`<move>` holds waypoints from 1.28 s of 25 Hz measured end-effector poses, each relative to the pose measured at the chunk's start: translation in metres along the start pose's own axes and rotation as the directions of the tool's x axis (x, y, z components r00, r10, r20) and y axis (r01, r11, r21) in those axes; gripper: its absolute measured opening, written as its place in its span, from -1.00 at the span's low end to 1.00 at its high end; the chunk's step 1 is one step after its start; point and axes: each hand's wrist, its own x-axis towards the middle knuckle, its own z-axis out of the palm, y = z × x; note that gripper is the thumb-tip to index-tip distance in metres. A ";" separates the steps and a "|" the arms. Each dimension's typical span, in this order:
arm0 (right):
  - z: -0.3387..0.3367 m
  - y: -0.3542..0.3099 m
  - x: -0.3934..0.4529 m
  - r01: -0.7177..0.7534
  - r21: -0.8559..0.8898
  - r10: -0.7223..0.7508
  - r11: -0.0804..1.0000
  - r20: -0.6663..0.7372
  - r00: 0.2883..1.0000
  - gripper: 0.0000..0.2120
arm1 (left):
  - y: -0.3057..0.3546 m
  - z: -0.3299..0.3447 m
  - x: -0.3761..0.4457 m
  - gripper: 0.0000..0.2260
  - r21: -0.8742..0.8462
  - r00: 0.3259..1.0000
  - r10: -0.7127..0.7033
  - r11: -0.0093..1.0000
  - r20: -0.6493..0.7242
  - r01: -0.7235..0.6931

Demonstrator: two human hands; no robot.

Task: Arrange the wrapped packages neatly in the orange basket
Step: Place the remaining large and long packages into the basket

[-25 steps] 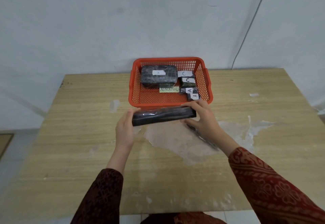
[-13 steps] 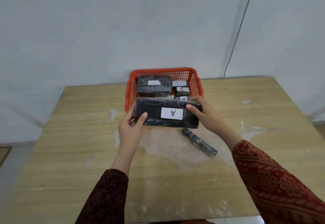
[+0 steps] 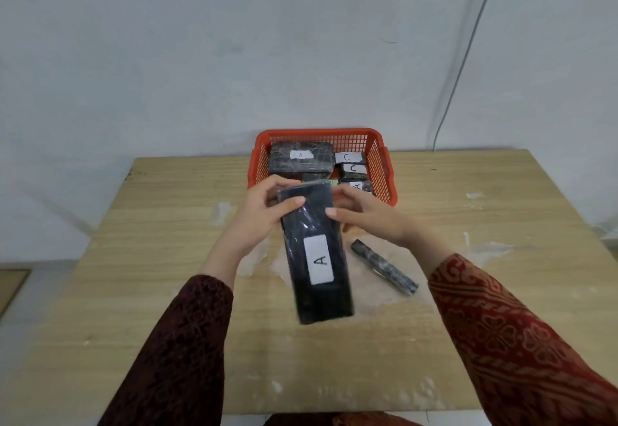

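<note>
Spanning the scene, the worktop [image 3: 167, 291] carries the orange basket [image 3: 381, 171], already holding several labelled packages [image 3: 301, 161]. Before the basket, both hands, left hand [image 3: 261, 215] and right hand [image 3: 368, 218], clasp the long A-labelled package [image 3: 317, 258], fingers closed around it; half a second ago it lay crosswise. Nearer still, a thin wrapped roll [image 3: 384, 266] waits.

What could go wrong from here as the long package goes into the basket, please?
1. The long package is held only at its far end by the left hand and right hand; the slick wrap might slip from that grip.
2. The orange basket already holds several packages, so it may not lie flat.
3. The thin wrapped stick on the table could be overlooked.
</note>
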 end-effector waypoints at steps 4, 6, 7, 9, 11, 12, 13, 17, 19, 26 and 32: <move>0.002 -0.012 0.018 0.034 0.039 -0.025 0.999 -0.220 0.975 -0.65 | 0.006 0.002 0.011 -0.71 -0.031 0.999 -0.004 1.000 -0.052 0.002; -0.001 -0.005 0.023 0.051 0.130 0.005 0.990 -0.396 0.918 -0.65 | -0.011 0.001 0.006 -0.72 0.008 0.998 -0.034 0.999 -0.046 0.034; -0.002 0.001 0.026 0.079 0.215 0.032 0.973 -0.469 0.883 -0.63 | -0.025 0.001 0.003 -0.75 0.011 0.996 -0.068 0.998 -0.055 0.069; -0.001 0.018 0.032 0.126 0.311 0.083 0.942 -0.581 0.810 -0.61 | -0.053 -0.001 -0.002 -0.79 -0.053 0.978 -0.140 0.990 -0.155 0.133; 0.003 0.038 0.043 0.088 0.326 0.155 0.941 -0.648 0.746 -0.60 | -0.072 -0.002 0.002 -0.76 -0.150 0.934 -0.202 0.975 -0.296 0.164; 0.006 0.046 0.047 0.034 0.315 0.196 0.949 -0.667 0.719 -0.59 | -0.076 -0.002 0.006 -0.73 -0.195 0.901 -0.238 0.965 -0.363 0.176; 0.008 0.052 0.052 -0.048 0.257 0.217 0.965 -0.684 0.696 -0.58 | -0.076 -0.003 0.013 -0.70 -0.214 0.861 -0.264 0.959 -0.434 0.186; 0.006 0.057 0.067 -0.233 0.018 0.187 0.972 -0.661 0.727 -0.55 | -0.063 -0.007 0.055 -0.72 -0.024 0.750 -0.134 0.988 -0.648 0.156; -0.001 0.057 0.080 -0.302 -0.036 0.213 0.953 -0.631 0.746 -0.52 | -0.063 -0.008 0.083 -0.72 0.132 0.805 -0.040 0.981 -0.592 0.146; -0.035 0.087 0.145 -0.584 -0.340 0.461 0.737 -0.380 0.802 -0.56 | -0.106 -0.009 0.131 -0.50 0.568 0.948 -0.146 0.771 -0.282 0.287; -0.022 0.108 0.160 -0.527 -0.348 0.324 0.775 -0.497 0.805 -0.47 | -0.129 -0.004 0.150 -0.44 0.722 0.941 -0.319 0.625 -0.112 0.298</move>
